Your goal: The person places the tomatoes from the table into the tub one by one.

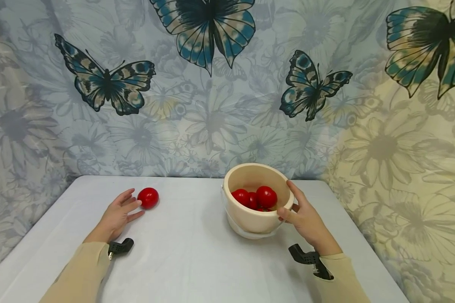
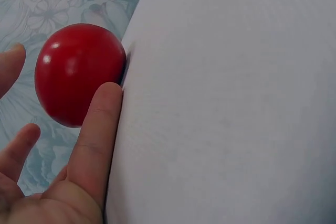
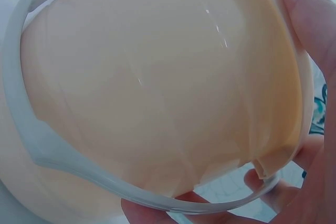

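On the left of the table lies a shiny red tomato (image 1: 148,198). My left hand (image 1: 118,214) is beside it, fingers spread and mostly straight. In the left wrist view one finger reaches along the table to the edge of the tomato (image 2: 79,74); whether it touches is hard to tell. A cream bucket (image 1: 250,221) stands right of the middle, tilted a little towards me, with several red tomatoes (image 1: 266,197) inside. My right hand (image 1: 307,219) grips its right rim, and the right wrist view shows fingers behind the pale handle (image 3: 68,163), which hangs down the bucket's side.
A white cloth covers the table (image 1: 174,261). Behind it hangs a floral backdrop (image 1: 212,139) with butterflies, right at the far edge. Black wrist mounts (image 1: 121,246) sit on both forearms.
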`<state>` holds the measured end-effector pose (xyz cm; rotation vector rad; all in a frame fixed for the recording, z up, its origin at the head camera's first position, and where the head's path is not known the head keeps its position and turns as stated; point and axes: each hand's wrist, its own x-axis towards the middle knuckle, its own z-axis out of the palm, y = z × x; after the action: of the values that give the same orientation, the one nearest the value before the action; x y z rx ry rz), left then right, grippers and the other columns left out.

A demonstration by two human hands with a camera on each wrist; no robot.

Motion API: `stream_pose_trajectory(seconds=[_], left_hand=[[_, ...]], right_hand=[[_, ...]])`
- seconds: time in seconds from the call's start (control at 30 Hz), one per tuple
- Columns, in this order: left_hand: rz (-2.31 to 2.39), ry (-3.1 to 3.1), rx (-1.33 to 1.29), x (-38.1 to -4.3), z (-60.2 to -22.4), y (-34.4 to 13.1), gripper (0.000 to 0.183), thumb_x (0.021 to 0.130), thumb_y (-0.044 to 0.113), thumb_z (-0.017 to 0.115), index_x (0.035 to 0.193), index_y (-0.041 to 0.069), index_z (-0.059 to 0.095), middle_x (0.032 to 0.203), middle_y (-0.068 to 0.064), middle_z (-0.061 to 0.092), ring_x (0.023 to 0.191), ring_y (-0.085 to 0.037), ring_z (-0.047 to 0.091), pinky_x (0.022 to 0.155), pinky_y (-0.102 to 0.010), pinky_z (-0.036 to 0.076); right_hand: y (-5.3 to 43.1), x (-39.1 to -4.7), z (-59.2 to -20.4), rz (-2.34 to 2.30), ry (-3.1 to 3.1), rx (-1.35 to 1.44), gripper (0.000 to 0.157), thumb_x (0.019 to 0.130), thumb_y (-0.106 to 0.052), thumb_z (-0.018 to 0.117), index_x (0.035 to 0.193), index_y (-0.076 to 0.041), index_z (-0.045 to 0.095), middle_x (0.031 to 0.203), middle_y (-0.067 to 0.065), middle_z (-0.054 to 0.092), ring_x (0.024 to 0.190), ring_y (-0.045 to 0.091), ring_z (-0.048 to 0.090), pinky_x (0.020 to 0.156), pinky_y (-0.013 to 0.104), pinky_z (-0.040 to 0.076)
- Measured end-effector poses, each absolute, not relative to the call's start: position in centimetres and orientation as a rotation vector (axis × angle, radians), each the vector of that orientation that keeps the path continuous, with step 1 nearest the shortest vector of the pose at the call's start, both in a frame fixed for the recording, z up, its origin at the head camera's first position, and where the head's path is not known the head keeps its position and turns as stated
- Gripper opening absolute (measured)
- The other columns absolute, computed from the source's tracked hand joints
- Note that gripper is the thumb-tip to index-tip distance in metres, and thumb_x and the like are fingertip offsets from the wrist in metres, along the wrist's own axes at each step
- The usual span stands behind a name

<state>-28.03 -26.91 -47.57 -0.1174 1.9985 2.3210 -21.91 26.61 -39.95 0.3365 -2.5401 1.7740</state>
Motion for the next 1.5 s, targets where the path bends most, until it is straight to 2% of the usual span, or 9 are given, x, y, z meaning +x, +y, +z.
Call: stream_pose_trajectory(seconds=[0.13, 0.27, 0.4, 0.63, 0.87, 1.23, 1.5], left_hand=[[2.307, 1.991, -0.103, -28.6, -47.7, -26.4, 0.081, 0.099, 0.009, 0.063, 0.161, 0.011, 0.01, 0.164, -0.02, 0.0, 0.146, -0.04, 0.015, 0.094, -0.046, 0.051], [2.299, 1.98, -0.087, -29.0, -47.7, -25.7, 0.078, 0.099, 0.001, 0.061, 0.16, 0.008, 0.013, 0.162, -0.023, 0.007, 0.142, -0.043, 0.023, 0.094, -0.044, 0.051], [2.272, 1.996, -0.107, -29.4, -47.7, -24.6, 0.077, 0.097, -0.003, 0.06, 0.16, 0.007, 0.016, 0.159, -0.025, 0.013, 0.14, -0.043, 0.025, 0.094, -0.042, 0.052], [2.248, 2.01, -0.145, -29.6, -47.6, -23.1, 0.075, 0.097, -0.002, 0.061, 0.159, 0.007, 0.02, 0.156, -0.024, 0.018, 0.138, -0.043, 0.028, 0.091, -0.042, 0.053], [2.292, 1.957, -0.205, -29.5, -47.3, -20.7, 0.071, 0.097, 0.0, 0.062, 0.157, 0.006, 0.026, 0.153, -0.022, 0.024, 0.136, -0.042, 0.031, 0.09, -0.043, 0.055], [2.505, 1.485, -0.176, -28.5, -44.5, -16.9, 0.061, 0.102, 0.004, 0.055, 0.156, 0.007, 0.028, 0.152, -0.016, 0.029, 0.128, -0.033, 0.042, 0.098, -0.04, 0.05], [2.501, 1.482, 0.056, -27.2, -40.1, -14.0, 0.061, 0.101, 0.007, 0.059, 0.155, 0.007, 0.03, 0.15, -0.014, 0.034, 0.126, -0.034, 0.048, 0.097, -0.042, 0.051]], right_hand=[[26.6, -21.9, -40.0, 1.776, -2.539, 0.335, 0.089, 0.094, -0.026, 0.072, 0.161, -0.023, 0.014, 0.162, 0.013, 0.015, 0.119, 0.042, 0.053, 0.085, 0.041, 0.057], [26.4, -22.1, -40.1, 1.798, -2.528, 0.348, 0.09, 0.094, -0.025, 0.073, 0.161, -0.022, 0.014, 0.162, 0.013, 0.014, 0.119, 0.042, 0.053, 0.085, 0.042, 0.057], [26.3, -22.2, -40.1, 1.8, -2.532, 0.351, 0.09, 0.093, -0.025, 0.073, 0.161, -0.023, 0.014, 0.162, 0.013, 0.014, 0.118, 0.041, 0.054, 0.085, 0.042, 0.058], [26.2, -22.2, -40.0, 1.777, -2.543, 0.341, 0.09, 0.093, -0.026, 0.074, 0.161, -0.023, 0.014, 0.162, 0.012, 0.013, 0.123, 0.042, 0.051, 0.084, 0.04, 0.058], [26.1, -22.3, -39.9, 1.758, -2.547, 0.359, 0.09, 0.093, -0.026, 0.073, 0.161, -0.024, 0.014, 0.162, 0.012, 0.014, 0.121, 0.04, 0.053, 0.083, 0.038, 0.058], [26.4, -22.0, -39.8, 1.756, -2.547, 0.331, 0.091, 0.093, -0.028, 0.074, 0.161, -0.023, 0.014, 0.162, 0.012, 0.014, 0.123, 0.042, 0.051, 0.084, 0.039, 0.058], [26.6, -21.8, -39.8, 1.75, -2.538, 0.334, 0.09, 0.094, -0.025, 0.073, 0.161, -0.023, 0.015, 0.161, 0.013, 0.016, 0.118, 0.039, 0.055, 0.083, 0.036, 0.058]])
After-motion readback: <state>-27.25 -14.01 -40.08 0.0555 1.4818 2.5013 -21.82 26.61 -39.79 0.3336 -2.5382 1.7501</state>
